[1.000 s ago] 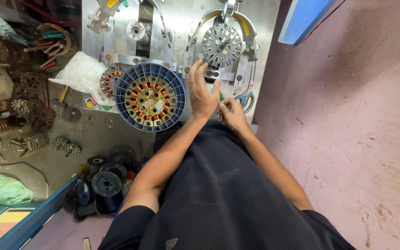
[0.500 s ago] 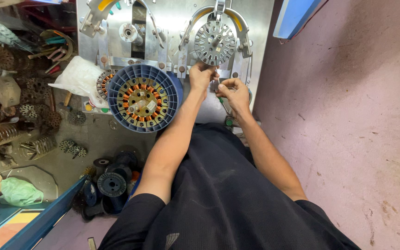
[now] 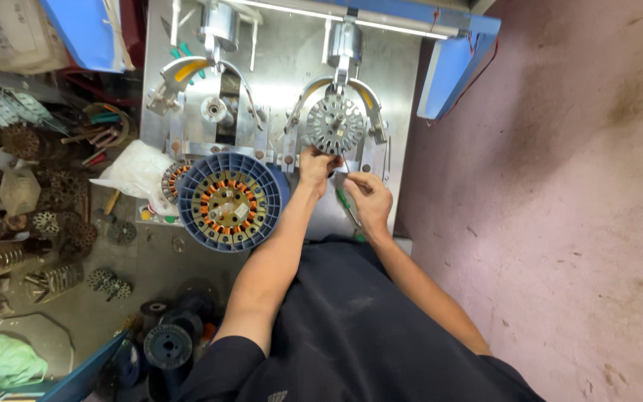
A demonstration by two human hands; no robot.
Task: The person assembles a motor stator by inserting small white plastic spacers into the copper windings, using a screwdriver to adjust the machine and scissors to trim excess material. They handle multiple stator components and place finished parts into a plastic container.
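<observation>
Reaching up to the metal winding machine (image 3: 280, 74), the left hand (image 3: 314, 167) rests its fingertips against the lower edge of the grey toothed stator core (image 3: 334, 123), which is mounted upright in the right-hand station of the machine, between two curved guide arms. The left fingers are pinched narrow at that edge; what they pinch is too small to tell. The right hand (image 3: 370, 199) sits just beside and below the left hand, fingers curled in a narrow grip; a green-handled tool (image 3: 347, 208) lies under it, and whether the hand holds it cannot be told. A round blue ribbed tray (image 3: 232, 201) stands left of the hands on the machine plate, carrying a stator with copper windings. Dark spools (image 3: 169, 344) lie on the floor near the left elbow, and further stator cores (image 3: 39, 216) are piled at the far left
</observation>
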